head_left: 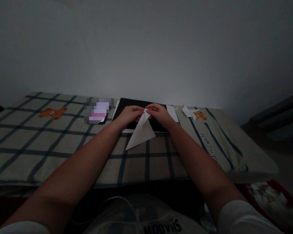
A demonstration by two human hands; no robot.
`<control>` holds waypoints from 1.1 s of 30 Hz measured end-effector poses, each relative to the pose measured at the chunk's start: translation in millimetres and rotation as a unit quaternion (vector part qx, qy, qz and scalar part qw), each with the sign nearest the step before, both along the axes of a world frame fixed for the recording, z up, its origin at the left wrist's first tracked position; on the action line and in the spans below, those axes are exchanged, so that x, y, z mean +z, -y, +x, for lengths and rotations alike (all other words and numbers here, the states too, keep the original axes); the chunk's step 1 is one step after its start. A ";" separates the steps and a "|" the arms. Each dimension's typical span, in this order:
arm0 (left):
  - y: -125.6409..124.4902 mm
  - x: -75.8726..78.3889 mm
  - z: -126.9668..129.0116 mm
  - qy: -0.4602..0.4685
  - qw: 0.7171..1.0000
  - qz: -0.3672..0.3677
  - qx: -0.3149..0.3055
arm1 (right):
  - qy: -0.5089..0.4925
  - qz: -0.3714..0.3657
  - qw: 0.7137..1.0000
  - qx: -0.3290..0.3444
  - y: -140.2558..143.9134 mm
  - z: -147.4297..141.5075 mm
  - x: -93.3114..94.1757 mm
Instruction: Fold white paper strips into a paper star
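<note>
Both of my hands meet over a black notebook (127, 103) and pinch the far end of a folded sheet of white paper (142, 134). My left hand (131, 114) grips it from the left, fingertips at its narrow top. From the right, my right hand (159, 113) closes on the same spot, its thumb against the paper. The wide pointed part of the paper extends toward me past the notebook's near edge. White sheets (172, 113) show at the notebook's right side.
A phone (99, 112) with a lit, partly pixelated screen lies left of the notebook. A folded white paper piece (189, 112) rests at the right. A checked cloth (70, 139) with bear pictures covers the table, which stands against a grey wall (146, 48).
</note>
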State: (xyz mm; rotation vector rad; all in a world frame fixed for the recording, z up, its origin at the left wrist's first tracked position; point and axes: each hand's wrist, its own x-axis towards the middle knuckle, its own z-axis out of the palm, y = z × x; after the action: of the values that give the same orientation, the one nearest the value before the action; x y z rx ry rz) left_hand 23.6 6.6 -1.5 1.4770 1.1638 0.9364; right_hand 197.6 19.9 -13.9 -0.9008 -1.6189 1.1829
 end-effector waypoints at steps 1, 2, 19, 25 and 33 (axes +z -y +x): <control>-0.4 -0.7 -0.2 -0.002 1.000 0.003 -0.003 | -0.006 -0.008 1.000 0.011 0.9 0.1 0.5; -0.8 -1.4 -0.4 -0.003 1.000 0.007 -0.006 | -0.013 -0.016 1.000 0.023 1.8 0.2 1.1; -6.0 -5.0 -2.0 0.005 0.999 0.022 0.026 | -0.002 -0.067 0.997 0.024 -2.1 5.3 -3.9; -5.1 -2.9 -1.9 -0.010 0.999 0.039 0.032 | 0.008 -0.070 0.997 0.028 -1.7 3.8 -5.1; -5.9 -5.1 -1.8 0.006 0.998 0.052 0.036 | -0.007 -0.083 0.996 0.040 -0.2 3.3 -4.5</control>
State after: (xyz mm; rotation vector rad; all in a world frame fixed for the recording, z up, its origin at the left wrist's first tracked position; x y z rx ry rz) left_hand 21.9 12.5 -6.6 1.5196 1.1816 1.0677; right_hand 200.9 20.1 -18.3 -0.9362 -1.5755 1.3923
